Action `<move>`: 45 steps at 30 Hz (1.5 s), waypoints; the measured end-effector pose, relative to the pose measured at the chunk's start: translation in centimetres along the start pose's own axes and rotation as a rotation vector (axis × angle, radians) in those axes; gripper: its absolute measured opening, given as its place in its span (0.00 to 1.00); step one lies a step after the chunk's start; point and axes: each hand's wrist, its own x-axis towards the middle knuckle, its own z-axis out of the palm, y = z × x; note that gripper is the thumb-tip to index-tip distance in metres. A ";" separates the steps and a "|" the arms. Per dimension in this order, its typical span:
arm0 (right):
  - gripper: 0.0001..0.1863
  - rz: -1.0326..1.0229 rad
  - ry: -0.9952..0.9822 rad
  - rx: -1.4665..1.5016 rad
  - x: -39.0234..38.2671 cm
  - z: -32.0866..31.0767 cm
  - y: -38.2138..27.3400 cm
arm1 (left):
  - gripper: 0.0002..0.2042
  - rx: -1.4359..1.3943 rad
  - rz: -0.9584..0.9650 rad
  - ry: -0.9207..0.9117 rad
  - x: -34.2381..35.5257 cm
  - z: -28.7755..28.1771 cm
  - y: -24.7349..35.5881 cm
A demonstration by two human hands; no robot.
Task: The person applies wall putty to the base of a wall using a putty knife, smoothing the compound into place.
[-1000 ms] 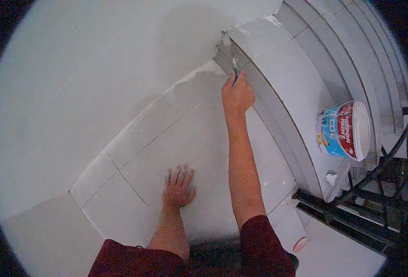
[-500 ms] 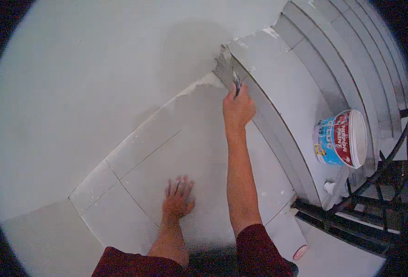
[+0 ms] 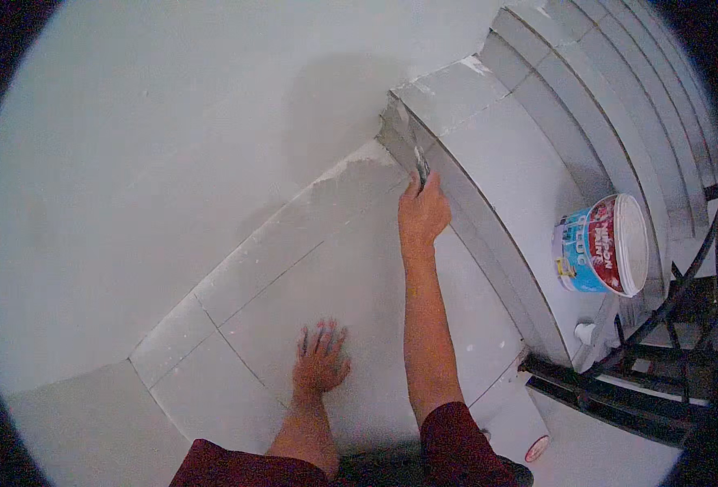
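My right hand (image 3: 425, 213) is closed round what looks like a putty knife (image 3: 421, 162), reaching up to the riser (image 3: 477, 203) of a tiled step. Its blade is against or very near the riser, close to the corner where step and wall meet; contact is hard to make out. My left hand (image 3: 322, 361) lies flat with fingers spread on the tiled landing (image 3: 270, 300). Those fingertips look smudged with grey. Whitish smears run along the joint between the landing and the pale wall (image 3: 172, 146).
A blue and red paint bucket (image 3: 594, 247) with a white lid stands on the step at right. Curved stairs (image 3: 611, 97) rise beyond it. Black metal railing (image 3: 659, 357) crosses the lower right, beside a white roll-shaped thing (image 3: 585, 334). A red-and-white round object (image 3: 537, 449) lies below.
My right hand has drawn back slightly from the wall corner, bringing the putty knife with it along the riser. My left hand stays on the landing. The view has shifted a little.
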 end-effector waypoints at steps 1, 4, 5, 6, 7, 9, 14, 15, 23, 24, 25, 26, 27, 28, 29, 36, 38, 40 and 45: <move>0.17 0.002 0.003 -0.008 0.4 0.2 0.1 | 0.36 -0.003 -0.003 -0.021 0.1 -0.3 0.2; 0.17 -0.074 0.048 0.004 1.3 0.7 -0.3 | 0.36 -0.016 0.004 -0.026 0.3 -0.8 0.4; 0.17 -0.086 0.044 0.015 1.3 0.5 -0.6 | 0.36 -0.022 0.005 -0.008 0.3 -0.9 0.3; 0.17 -0.099 0.040 0.026 1.2 0.2 -0.9 | 0.36 -0.021 0.005 -0.007 0.2 -0.8 0.3; 0.17 -0.102 0.036 0.030 0.9 -0.1 -0.9 | 0.36 -0.016 -0.005 0.019 0.1 -0.6 0.3; 0.15 -0.015 -0.034 0.001 0.1 -0.8 -0.6 | 0.35 -0.010 -0.021 0.045 0.0 -0.2 0.1; 0.16 -0.064 -0.033 0.013 1.0 -0.8 -1.3 | 0.34 0.000 0.011 0.114 0.2 -0.1 0.2; 0.16 -0.097 -0.024 0.025 1.3 -0.8 -1.4 | 0.34 -0.002 0.016 0.114 0.2 -0.1 0.3; 0.19 0.059 -0.086 -0.008 0.4 -1.5 -1.6 | 0.36 -0.038 0.005 0.089 -0.1 0.7 -0.1; 0.17 0.059 -0.073 0.009 0.3 -1.7 -1.7 | 0.36 -0.038 0.005 0.085 -0.3 0.7 -0.3; 0.17 0.062 -0.067 0.001 0.5 -1.4 -1.6 | 0.36 0.001 -0.001 0.058 0.0 0.5 -0.1; 0.17 0.022 -0.032 0.010 0.8 -0.8 -1.8 | 0.36 0.040 -0.007 0.031 0.1 0.3 0.2; 0.18 -0.019 0.002 0.019 1.1 -0.5 -1.8 | 0.36 0.035 0.002 0.031 0.2 0.0 0.5; 0.18 -0.018 0.002 0.021 1.2 -0.4 -1.8 | 0.36 0.049 0.001 0.045 0.2 -0.4 0.4; 0.19 -0.027 -0.020 0.026 1.4 -0.4 -1.8 | 0.36 0.062 0.000 0.059 0.2 -0.6 0.3; 0.20 0.059 -0.071 0.002 0.6 -1.5 -1.4 | 0.36 0.023 0.020 0.054 0.0 0.3 0.1; 0.18 0.018 -0.030 0.004 0.6 -0.1 -1.2 | 0.36 0.004 -0.001 0.042 0.1 0.1 0.3; 0.18 -0.018 0.009 0.019 0.6 0.3 -0.9 | 0.37 0.009 0.008 0.053 0.1 0.2 0.2; 0.16 0.045 0.012 0.035 -0.6 0.0 -0.3 | 0.37 -0.020 0.013 0.064 -0.2 0.3 -0.3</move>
